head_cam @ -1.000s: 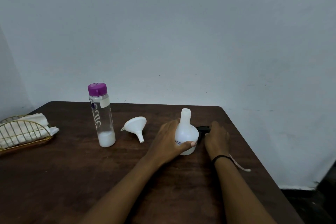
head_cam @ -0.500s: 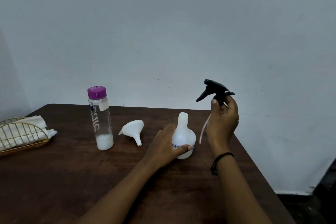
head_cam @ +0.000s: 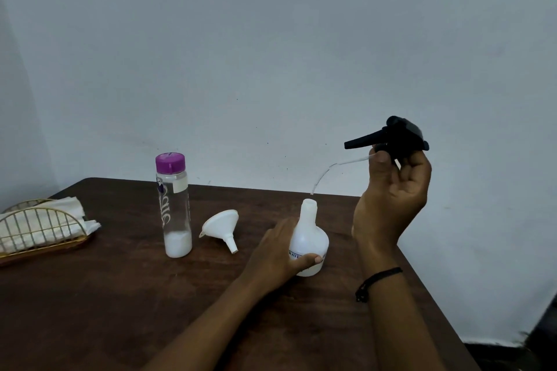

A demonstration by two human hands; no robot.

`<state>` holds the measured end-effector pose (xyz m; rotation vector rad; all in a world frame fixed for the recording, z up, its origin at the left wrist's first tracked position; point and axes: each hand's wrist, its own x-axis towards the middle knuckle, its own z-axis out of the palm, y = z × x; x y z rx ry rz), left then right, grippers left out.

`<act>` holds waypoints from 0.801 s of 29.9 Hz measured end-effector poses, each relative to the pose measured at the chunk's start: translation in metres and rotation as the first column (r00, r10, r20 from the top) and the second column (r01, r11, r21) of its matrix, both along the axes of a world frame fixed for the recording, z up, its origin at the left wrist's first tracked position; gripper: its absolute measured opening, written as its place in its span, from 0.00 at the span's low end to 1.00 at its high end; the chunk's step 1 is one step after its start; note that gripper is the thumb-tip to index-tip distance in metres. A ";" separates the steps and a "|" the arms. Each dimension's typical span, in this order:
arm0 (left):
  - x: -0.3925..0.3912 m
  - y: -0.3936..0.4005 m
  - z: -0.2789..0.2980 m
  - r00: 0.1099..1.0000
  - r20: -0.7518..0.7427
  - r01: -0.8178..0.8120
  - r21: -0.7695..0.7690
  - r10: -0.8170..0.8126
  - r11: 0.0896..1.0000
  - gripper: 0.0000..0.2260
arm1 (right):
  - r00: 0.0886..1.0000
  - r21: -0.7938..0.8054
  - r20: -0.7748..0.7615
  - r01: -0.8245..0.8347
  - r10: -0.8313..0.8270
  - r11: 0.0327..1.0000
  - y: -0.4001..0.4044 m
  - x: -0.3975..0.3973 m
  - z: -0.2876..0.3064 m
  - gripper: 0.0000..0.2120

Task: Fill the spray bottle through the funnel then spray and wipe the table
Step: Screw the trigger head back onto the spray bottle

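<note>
- While your arms enter from the bottom edge, the dark wooden table fills the lower part of the view; its near part and its left side are cut off by the frame.
- Your right hand is raised above the right side of the table, and its fingers curl around the black spray head. The lower part of the spray head is hidden behind your fingers.
- Your left hand grips the white spray bottle from its left side, with the thumb across the label. Only a few letters of the label show, and I cannot read the word.
- The spray bottle stands upright on the table, with its neck uncovered.
- A wire napkin holder with white napkins sits at the left edge, partly cut off.
- The clear bottle with a purple cap stands upright to the left of the funnel; something white fills its bottom part.
- The white funnel lies on its side between the clear bottle and your left hand, touching neither.
- The thin dip tube hangs from the spray head, and its end is just above the neck of the spray bottle.
</note>
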<state>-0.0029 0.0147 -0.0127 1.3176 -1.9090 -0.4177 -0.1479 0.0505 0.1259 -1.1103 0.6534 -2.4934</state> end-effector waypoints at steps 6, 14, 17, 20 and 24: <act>0.000 -0.002 -0.001 1.000 0.005 -0.013 0.028 0.013 1.000 0.33 | 0.996 -0.034 -0.092 -0.015 0.011 0.999 0.008 0.008 0.003 0.14; 0.001 0.000 -0.001 1.000 -0.023 0.004 0.008 -0.004 1.000 0.32 | 0.967 0.109 -0.243 -0.058 0.084 0.992 0.000 0.010 -0.010 0.14; 0.001 0.000 -0.002 0.999 -0.040 0.008 0.009 -0.007 1.000 0.30 | 0.935 0.241 -0.310 -0.100 0.174 0.965 -0.009 0.012 -0.021 0.12; 0.001 0.000 -0.001 0.999 -0.051 0.014 0.021 -0.013 1.000 0.31 | 0.914 0.354 -0.324 -0.123 0.244 0.927 -0.021 0.014 -0.036 0.10; 0.000 0.002 0.000 0.998 -0.062 0.017 0.027 -0.015 0.999 0.33 | 0.871 0.482 -0.354 -0.142 0.340 0.865 -0.032 0.017 -0.052 0.11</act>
